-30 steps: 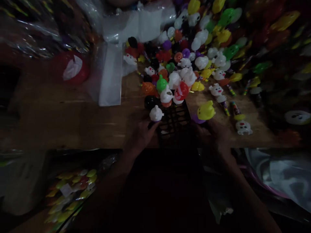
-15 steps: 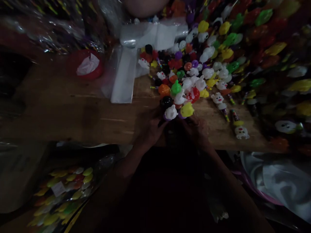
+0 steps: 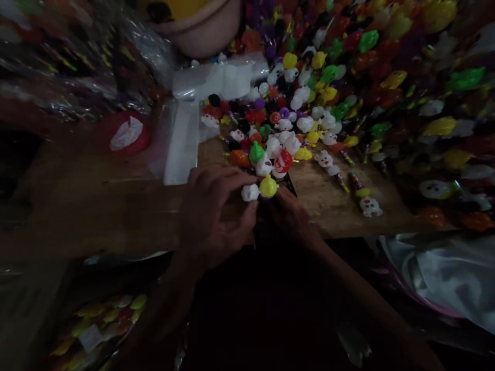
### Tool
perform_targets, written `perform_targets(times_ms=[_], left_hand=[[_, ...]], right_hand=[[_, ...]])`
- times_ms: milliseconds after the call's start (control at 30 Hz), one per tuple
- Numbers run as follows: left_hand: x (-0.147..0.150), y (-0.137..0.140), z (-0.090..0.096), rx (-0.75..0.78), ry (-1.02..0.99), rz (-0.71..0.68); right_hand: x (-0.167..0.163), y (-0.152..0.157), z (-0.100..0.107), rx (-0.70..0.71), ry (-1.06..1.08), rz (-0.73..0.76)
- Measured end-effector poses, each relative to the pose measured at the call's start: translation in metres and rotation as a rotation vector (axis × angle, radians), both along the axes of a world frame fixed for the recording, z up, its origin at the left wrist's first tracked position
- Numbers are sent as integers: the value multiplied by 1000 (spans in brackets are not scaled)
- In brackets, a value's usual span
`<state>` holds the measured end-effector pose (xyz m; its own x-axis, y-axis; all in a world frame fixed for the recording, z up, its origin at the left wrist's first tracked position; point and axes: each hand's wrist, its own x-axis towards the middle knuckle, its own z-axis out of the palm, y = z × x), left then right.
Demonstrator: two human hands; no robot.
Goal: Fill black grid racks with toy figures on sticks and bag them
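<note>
My left hand [image 3: 216,211] curves round a small white plastic toy head [image 3: 250,192], its thumb below and fingers above. Close beside it, my right hand [image 3: 291,212] has its fingers closed at the side of a yellow toy head [image 3: 268,186] with a purple base. Both heads are seen from above, and what lies under them is dark and hidden. Just beyond the hands cluster a green toy head [image 3: 256,152], a white one with a dark spot [image 3: 264,165] and a red one [image 3: 283,161].
Many toy heads on colourful tubes crowd the back and right. Two white animal-head toys, one upper [image 3: 324,158] and one lower [image 3: 370,206], lie on the wooden table [image 3: 96,206]. Clear plastic bags [image 3: 181,149], a red bowl [image 3: 135,141] and a pink basin [image 3: 204,31] stand further back.
My left hand has risen from beside the toys and now curves over the white head. The yellow and white heads have shifted left in view, along with the whole scene.
</note>
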<state>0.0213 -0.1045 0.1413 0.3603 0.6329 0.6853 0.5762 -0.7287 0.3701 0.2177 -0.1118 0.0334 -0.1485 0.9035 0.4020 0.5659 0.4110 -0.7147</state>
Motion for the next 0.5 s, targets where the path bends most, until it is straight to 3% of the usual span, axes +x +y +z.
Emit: perform_targets(times_ms=[67,167,300,500], left_hand=[[13,12,2,72,101,-69],[25,22,-10,116,198,-36],[22,20,-16,101,239,24],[30,30,-17,105,311,-42]], right_hand=[[1,1,-1,28,2,50],[5,3,-1,29,39,111],[7,4,1,24,70,132],[2,0,-4,32,69,158]])
